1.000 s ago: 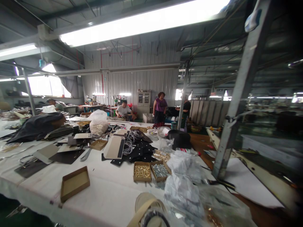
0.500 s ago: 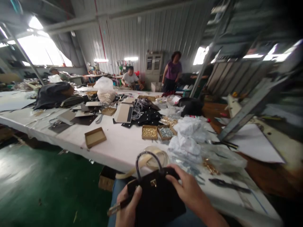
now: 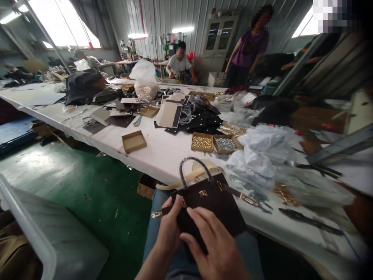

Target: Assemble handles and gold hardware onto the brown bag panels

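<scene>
A dark brown handbag (image 3: 224, 206) rests tilted across my lap, its arched handle wrapped in clear film. Gold hardware sits on its front, with a turn-lock plate (image 3: 203, 193) in the middle. A strap with a gold end (image 3: 249, 200) sticks out at the right, and another metal strap end (image 3: 156, 214) shows at the left. My left hand (image 3: 170, 225) is closed on the bag's left side, thumb by the left gold loop. In front of the bag is my right hand (image 3: 217, 245), thumb and fingers apart, fingertips near that loop.
On the white table (image 3: 163, 155) stand an empty cardboard tray (image 3: 134, 142), a box of gold studs (image 3: 202, 142) and a box of silver studs (image 3: 225, 144). Plastic bags (image 3: 262, 147) and pliers (image 3: 309, 221) lie right. A grey bin (image 3: 58, 233) is at lower left. Other people are beyond the table.
My right hand has left the bag's upper right edge and come to its front left. The right strap now sticks out. The view has shifted, bringing the grey bin in.
</scene>
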Demonstrator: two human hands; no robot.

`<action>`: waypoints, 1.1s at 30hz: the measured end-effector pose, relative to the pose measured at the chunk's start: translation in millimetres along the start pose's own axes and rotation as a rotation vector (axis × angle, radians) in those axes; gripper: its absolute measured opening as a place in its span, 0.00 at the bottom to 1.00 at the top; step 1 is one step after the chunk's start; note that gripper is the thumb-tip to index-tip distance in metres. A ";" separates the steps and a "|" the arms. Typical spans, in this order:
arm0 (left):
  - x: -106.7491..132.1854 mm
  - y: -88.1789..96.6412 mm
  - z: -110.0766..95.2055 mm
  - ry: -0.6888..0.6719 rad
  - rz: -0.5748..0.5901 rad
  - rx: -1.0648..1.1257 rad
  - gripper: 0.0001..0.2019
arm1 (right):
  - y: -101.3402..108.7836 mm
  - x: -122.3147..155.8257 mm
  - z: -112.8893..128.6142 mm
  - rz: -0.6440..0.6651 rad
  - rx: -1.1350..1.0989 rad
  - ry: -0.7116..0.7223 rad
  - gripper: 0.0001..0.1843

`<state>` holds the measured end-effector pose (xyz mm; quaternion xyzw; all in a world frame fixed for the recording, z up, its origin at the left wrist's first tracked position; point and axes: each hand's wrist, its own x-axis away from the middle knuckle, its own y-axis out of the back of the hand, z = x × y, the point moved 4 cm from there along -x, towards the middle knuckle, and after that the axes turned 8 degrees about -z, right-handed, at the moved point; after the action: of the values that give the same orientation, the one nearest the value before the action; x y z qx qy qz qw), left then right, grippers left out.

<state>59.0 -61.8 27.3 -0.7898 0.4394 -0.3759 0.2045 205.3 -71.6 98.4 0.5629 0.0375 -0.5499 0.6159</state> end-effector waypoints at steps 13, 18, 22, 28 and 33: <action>10.8 12.1 3.2 0.074 0.232 -0.042 0.43 | -19.9 5.5 -0.5 0.087 0.131 -0.218 0.41; 28.5 -5.9 6.0 0.062 0.429 -0.188 0.56 | -6.4 19.2 -8.6 0.034 0.205 -0.247 0.32; 44.2 -29.3 2.5 0.076 0.568 -0.243 0.56 | 13.1 38.9 -16.0 0.056 0.260 -0.249 0.30; 58.6 -53.2 -3.5 -0.015 0.732 -0.342 0.62 | 52.5 42.6 -14.0 -0.048 0.377 -0.293 0.24; 46.3 -61.2 -3.9 -0.106 0.867 -0.353 0.60 | 87.7 34.1 -31.5 -0.164 0.381 -0.272 0.20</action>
<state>104.4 -68.6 88.9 -0.5742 0.7749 -0.1347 0.2273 299.8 -91.0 121.5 0.5849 -0.1042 -0.6659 0.4512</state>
